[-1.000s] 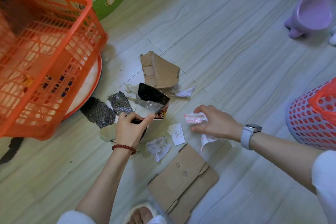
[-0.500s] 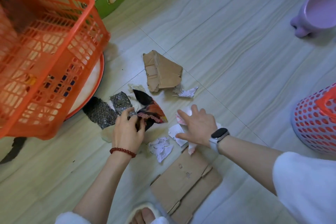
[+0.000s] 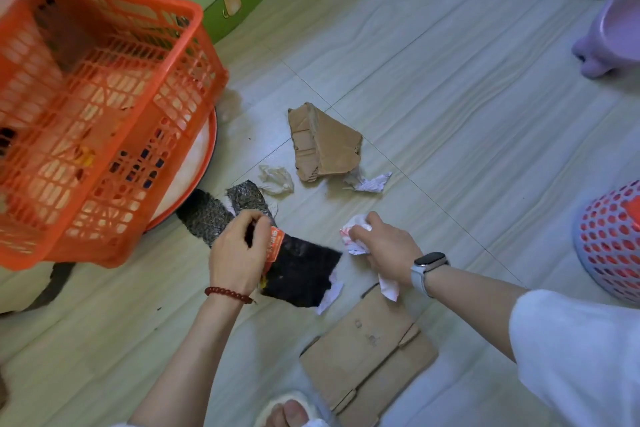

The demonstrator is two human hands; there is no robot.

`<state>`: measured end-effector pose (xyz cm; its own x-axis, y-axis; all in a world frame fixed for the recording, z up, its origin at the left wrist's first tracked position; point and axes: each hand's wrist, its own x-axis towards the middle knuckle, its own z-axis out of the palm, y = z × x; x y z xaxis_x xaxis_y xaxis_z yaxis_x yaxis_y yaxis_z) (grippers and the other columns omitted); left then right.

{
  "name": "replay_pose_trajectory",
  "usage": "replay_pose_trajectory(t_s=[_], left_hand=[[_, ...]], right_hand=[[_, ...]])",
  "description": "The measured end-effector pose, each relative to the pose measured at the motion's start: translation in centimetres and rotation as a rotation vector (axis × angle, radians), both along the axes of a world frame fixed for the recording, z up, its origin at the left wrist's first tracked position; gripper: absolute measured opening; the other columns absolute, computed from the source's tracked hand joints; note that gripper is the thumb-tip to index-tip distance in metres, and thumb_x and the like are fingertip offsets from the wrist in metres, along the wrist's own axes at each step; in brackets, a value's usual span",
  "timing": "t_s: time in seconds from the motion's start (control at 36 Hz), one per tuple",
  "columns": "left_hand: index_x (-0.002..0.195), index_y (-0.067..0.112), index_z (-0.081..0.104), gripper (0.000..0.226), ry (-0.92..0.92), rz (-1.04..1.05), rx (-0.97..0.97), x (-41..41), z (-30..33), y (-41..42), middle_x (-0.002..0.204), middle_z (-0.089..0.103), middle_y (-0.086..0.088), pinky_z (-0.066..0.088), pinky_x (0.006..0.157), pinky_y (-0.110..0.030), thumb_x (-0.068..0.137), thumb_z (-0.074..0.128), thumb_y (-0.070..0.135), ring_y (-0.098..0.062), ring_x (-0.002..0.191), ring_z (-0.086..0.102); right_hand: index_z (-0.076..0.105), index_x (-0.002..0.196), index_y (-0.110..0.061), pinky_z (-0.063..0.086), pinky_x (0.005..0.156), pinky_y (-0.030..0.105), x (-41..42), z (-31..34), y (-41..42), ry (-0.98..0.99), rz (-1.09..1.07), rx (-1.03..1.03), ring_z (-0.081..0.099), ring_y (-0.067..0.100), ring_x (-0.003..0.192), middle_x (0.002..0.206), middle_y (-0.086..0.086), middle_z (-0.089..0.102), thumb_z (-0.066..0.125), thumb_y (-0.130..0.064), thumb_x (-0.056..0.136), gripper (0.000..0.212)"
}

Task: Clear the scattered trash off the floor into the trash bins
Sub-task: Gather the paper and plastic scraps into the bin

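Trash (image 3: pixel 323 146) still litters the floor (image 3: pixel 450 97) between the basket (image 3: pixel 104 107) and the bin (image 3: pixel 609 236). My left hand (image 3: pixel 239 253) now pinches the wrapper (image 3: pixel 301 270), lifted clear; my right hand (image 3: pixel 388 246) has bunched the paper (image 3: pixel 356 236) (fingers curled round it). Both loads can go binward.

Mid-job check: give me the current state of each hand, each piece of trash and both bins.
left hand: grips the black wrapper
right hand: holds crumpled white paper
black wrapper: held, lifted
crumpled white paper: bunched in the hand
bent cardboard: on the floor, folded up
flat cardboard: lying flat
paper scrap: loose on the floor
orange basket: tilted, trash inside
perforated bin: upright at the right edge
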<state>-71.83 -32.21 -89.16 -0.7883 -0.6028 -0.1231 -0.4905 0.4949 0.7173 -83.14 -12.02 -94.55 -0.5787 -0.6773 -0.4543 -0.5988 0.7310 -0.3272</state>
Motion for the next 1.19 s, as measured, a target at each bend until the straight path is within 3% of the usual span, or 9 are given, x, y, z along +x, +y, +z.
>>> replay_pose_trajectory(t_s=[0.08, 0.17, 0.31, 0.42, 0.5, 0.75, 0.89, 1.0, 1.19], left_hand=[[0.081, 0.024, 0.047, 0.043, -0.004, -0.030, -0.028, -0.9, 0.4, 1.1, 0.077, 0.052, 0.005, 0.040, 0.063, -0.031, 0.067, 0.048, 0.065, -0.015, 0.072, 0.050], [0.078, 0.018, 0.040, 0.030, 0.041, -0.056, -0.013, -2.7, 1.6, 2.8, 0.075, 0.045, 0.003, 0.036, 0.059, -0.028, 0.075, 0.067, 0.030, -0.016, 0.068, 0.043], [0.079, 0.029, 0.036, 0.041, 0.300, -0.125, 0.087, -7.7, 5.1, 5.9, 0.083, 0.042, 0.003, 0.038, 0.065, -0.029, 0.074, 0.046, -0.010, -0.014, 0.074, 0.042], [0.099, 0.021, 0.042, 0.042, 0.458, -0.319, 0.149, -13.4, 10.0, 10.9, 0.104, 0.051, -0.003, 0.037, 0.082, -0.007, 0.076, 0.039, -0.014, -0.014, 0.097, 0.049], [0.105, 0.022, 0.046, 0.045, 0.603, -0.504, 0.144, -16.9, 13.4, 16.9, 0.095, 0.052, 0.000, 0.045, 0.074, -0.026, 0.074, 0.034, -0.009, -0.011, 0.083, 0.047], [0.113, 0.016, 0.039, 0.046, 0.985, -0.727, 0.145, -22.9, 18.2, 36.4, 0.109, 0.045, -0.025, 0.033, 0.087, -0.005, 0.076, 0.038, -0.011, -0.013, 0.094, 0.042], [0.121, 0.025, 0.039, 0.037, 0.675, -1.052, -0.167, -22.5, 12.6, 43.8, 0.124, 0.047, -0.021, 0.046, 0.091, -0.047, 0.084, 0.037, 0.022, -0.037, 0.118, 0.043], [0.144, 0.040, 0.004, 0.067, -0.205, -1.418, -0.633, -22.4, 9.3, 44.4, 0.156, -0.009, -0.008, -0.002, 0.105, -0.067, 0.087, 0.030, 0.065, -0.036, 0.140, -0.015], [0.145, 0.023, -0.014, 0.067, -0.141, -1.289, -0.818, -23.4, 11.6, 41.9, 0.157, -0.003, 0.000, -0.025, 0.100, -0.061, 0.092, 0.008, 0.056, -0.029, 0.142, -0.016]], right_hand=[[0.050, 0.116, -0.016, 0.037, 0.059, 0.034, -1.3, 1.1, 0.6, -0.057, -0.186, -0.140, 0.050, 0.035, 0.070, 0.111, 0.011, 0.040, 0.046, -0.001, 0.084, 0.036], [0.053, 0.117, -0.016, 0.042, 0.073, 0.035, -3.0, 3.7, 1.7, -0.063, -0.365, -0.367, 0.055, 0.036, 0.088, 0.105, 0.007, 0.042, 0.050, -0.004, 0.088, 0.032], [0.055, 0.113, -0.016, 0.030, 0.078, -0.003, -6.6, 10.6, 4.8, -0.027, -0.534, -0.665, 0.048, 0.014, 0.106, 0.116, 0.006, 0.051, 0.052, -0.002, 0.089, 0.028], [0.050, 0.102, -0.027, 0.030, 0.081, -0.003, -9.1, 17.7, 9.5, 0.090, -0.635, -0.899, 0.047, -0.004, 0.105, 0.106, -0.015, 0.053, 0.051, 0.003, 0.088, 0.034], [0.048, 0.104, -0.022, 0.031, 0.084, -0.001, -10.8, 21.8, 14.9, 0.242, -0.682, -0.982, 0.045, -0.023, 0.097, 0.105, -0.024, 0.050, 0.050, 0.007, 0.088, 0.033], [0.050, 0.117, -0.011, 0.029, 0.080, -0.007, -11.6, 25.8, 33.2, 0.546, -0.990, -0.871, 0.045, 0.007, 0.107, 0.115, -0.005, 0.051, 0.049, -0.002, 0.093, 0.026], [0.051, 0.122, -0.010, 0.032, 0.083, 0.002, -10.6, 25.2, 40.4, 0.666, -1.165, -0.787, 0.045, 0.010, 0.113, 0.118, -0.007, 0.049, 0.050, -0.006, 0.092, 0.030], [0.049, 0.126, -0.022, 0.030, 0.092, 0.020, -9.6, 23.7, 43.6, 0.720, -1.185, -0.679, 0.043, 0.007, 0.116, 0.125, -0.006, 0.048, 0.051, -0.023, 0.090, 0.036], [0.026, 0.138, -0.046, 0.035, 0.087, 0.025, -8.4, 20.7, 40.5, 0.593, -0.995, -0.521, 0.048, 0.016, 0.109, 0.123, -0.001, 0.042, 0.047, -0.019, 0.095, 0.055]])
